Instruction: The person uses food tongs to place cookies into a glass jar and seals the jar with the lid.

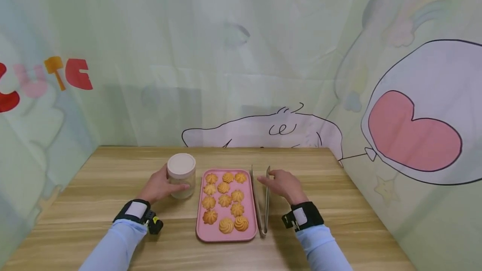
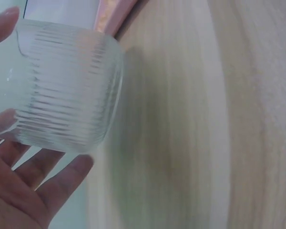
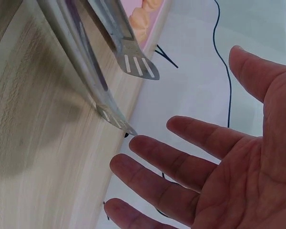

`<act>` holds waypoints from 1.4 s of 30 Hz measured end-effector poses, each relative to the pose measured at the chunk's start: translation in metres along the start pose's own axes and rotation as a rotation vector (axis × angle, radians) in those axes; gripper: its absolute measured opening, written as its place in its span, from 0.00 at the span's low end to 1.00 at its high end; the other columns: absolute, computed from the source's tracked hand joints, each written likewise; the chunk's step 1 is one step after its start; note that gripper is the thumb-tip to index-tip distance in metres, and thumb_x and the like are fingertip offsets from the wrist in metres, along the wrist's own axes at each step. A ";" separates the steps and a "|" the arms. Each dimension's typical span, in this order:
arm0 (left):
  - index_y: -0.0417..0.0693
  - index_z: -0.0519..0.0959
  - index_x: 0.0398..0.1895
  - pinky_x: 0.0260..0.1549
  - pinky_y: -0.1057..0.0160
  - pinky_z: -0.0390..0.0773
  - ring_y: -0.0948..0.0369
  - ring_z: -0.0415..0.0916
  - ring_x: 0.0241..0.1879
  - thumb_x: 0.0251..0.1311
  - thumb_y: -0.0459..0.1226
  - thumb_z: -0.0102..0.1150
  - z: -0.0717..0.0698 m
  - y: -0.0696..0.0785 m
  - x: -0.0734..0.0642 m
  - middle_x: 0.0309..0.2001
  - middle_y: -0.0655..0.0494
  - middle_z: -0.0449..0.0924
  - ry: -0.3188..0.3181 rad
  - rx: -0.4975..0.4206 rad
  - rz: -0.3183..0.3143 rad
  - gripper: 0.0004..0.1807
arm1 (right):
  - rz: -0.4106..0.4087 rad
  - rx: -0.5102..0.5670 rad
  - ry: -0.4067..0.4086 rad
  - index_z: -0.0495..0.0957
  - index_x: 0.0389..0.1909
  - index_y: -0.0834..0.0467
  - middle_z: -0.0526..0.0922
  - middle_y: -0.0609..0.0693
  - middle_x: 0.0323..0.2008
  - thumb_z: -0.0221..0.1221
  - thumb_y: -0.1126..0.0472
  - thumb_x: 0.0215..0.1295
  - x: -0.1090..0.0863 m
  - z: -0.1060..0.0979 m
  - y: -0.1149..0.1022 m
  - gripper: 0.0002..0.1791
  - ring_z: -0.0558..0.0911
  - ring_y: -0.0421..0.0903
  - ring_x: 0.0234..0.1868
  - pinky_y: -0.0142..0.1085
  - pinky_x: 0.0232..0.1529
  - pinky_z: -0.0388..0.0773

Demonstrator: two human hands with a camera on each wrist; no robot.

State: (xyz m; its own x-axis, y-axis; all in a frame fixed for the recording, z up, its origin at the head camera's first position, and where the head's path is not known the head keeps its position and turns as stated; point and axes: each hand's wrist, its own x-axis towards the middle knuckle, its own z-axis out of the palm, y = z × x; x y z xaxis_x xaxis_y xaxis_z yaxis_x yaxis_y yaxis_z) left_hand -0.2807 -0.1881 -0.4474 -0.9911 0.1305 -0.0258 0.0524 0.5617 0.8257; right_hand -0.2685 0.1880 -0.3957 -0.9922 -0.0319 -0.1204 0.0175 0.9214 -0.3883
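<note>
A clear ribbed glass jar (image 2: 69, 86) with a white lid (image 1: 181, 164) is upright at the tray's left. My left hand (image 1: 160, 185) holds it, thumb across the front and fingers around the far side. To the right of the tray lie metal tongs (image 1: 266, 208), their arms spread and tips pointing away from me. My right hand (image 1: 283, 184) is over the tongs' right arm, near the tips. In the right wrist view its fingers (image 3: 169, 164) are spread and fairly straight, with nothing held. Whether a fingertip touches the tongs I cannot tell.
A pink tray (image 1: 226, 237) with several swirled golden cookies (image 1: 224, 200) sits between my hands on a wooden table (image 1: 169, 246). A printed curtain (image 1: 150, 95) hangs along the table's far edge and sides.
</note>
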 end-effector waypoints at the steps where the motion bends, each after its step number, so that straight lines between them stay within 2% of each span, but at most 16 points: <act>1: 0.49 0.48 0.72 0.61 0.39 0.62 0.42 0.58 0.67 0.38 0.56 0.72 -0.001 0.002 -0.001 0.68 0.42 0.60 0.009 -0.001 0.003 0.60 | -0.003 -0.004 0.001 0.72 0.59 0.58 0.78 0.60 0.55 0.51 0.35 0.61 0.000 0.000 -0.001 0.36 0.77 0.58 0.54 0.53 0.52 0.74; 10: 0.47 0.51 0.71 0.62 0.40 0.62 0.44 0.62 0.65 0.38 0.53 0.74 -0.003 0.020 -0.007 0.66 0.44 0.63 0.083 -0.010 0.101 0.58 | -0.049 0.000 0.032 0.73 0.59 0.57 0.80 0.58 0.52 0.51 0.35 0.61 -0.006 -0.001 -0.015 0.35 0.79 0.56 0.52 0.52 0.50 0.75; 17: 0.54 0.56 0.69 0.61 0.40 0.64 0.46 0.64 0.64 0.31 0.55 0.76 -0.001 0.033 -0.015 0.65 0.48 0.67 0.127 -0.004 0.180 0.58 | -0.072 0.055 0.045 0.73 0.59 0.56 0.80 0.59 0.53 0.52 0.34 0.60 -0.015 -0.001 -0.030 0.36 0.78 0.56 0.53 0.52 0.50 0.75; 25: 0.58 0.63 0.65 0.59 0.39 0.65 0.49 0.67 0.62 0.32 0.44 0.79 0.005 0.049 -0.025 0.62 0.53 0.70 0.171 0.025 0.264 0.50 | -0.044 0.107 0.050 0.72 0.60 0.53 0.78 0.58 0.56 0.53 0.34 0.59 -0.024 0.001 -0.044 0.35 0.76 0.58 0.57 0.55 0.52 0.73; 30: 0.56 0.64 0.64 0.57 0.39 0.68 0.51 0.68 0.60 0.31 0.48 0.78 0.011 0.058 -0.033 0.60 0.53 0.69 0.214 0.125 0.301 0.50 | -0.061 0.147 0.053 0.71 0.61 0.51 0.78 0.56 0.55 0.51 0.31 0.58 -0.030 0.004 -0.051 0.37 0.76 0.57 0.56 0.55 0.52 0.74; 34: 0.56 0.65 0.62 0.51 0.40 0.73 0.52 0.72 0.55 0.30 0.52 0.77 0.018 0.061 -0.041 0.56 0.53 0.71 0.258 0.229 0.336 0.49 | -0.094 0.174 0.057 0.72 0.61 0.51 0.79 0.55 0.54 0.51 0.31 0.58 -0.037 0.008 -0.055 0.37 0.77 0.56 0.56 0.54 0.52 0.74; 37: 0.55 0.66 0.61 0.48 0.41 0.76 0.51 0.74 0.52 0.29 0.51 0.78 0.022 0.065 -0.047 0.54 0.52 0.71 0.285 0.276 0.377 0.49 | -0.106 0.180 0.071 0.72 0.61 0.50 0.80 0.54 0.54 0.52 0.31 0.58 -0.041 0.011 -0.059 0.36 0.77 0.55 0.55 0.53 0.51 0.75; 42: 0.53 0.68 0.59 0.48 0.44 0.76 0.53 0.75 0.50 0.26 0.50 0.79 0.029 0.072 -0.054 0.52 0.53 0.75 0.333 0.337 0.435 0.48 | -0.135 0.157 0.085 0.72 0.61 0.48 0.80 0.54 0.53 0.51 0.30 0.56 -0.049 0.013 -0.067 0.37 0.79 0.55 0.53 0.53 0.48 0.77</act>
State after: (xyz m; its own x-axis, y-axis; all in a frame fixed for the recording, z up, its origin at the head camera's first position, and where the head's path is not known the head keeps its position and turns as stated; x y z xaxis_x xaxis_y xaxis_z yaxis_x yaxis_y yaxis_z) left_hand -0.2199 -0.1312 -0.4029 -0.8528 0.1738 0.4924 0.4398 0.7476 0.4977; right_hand -0.2196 0.1228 -0.3761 -0.9935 -0.1126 0.0170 -0.1042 0.8391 -0.5339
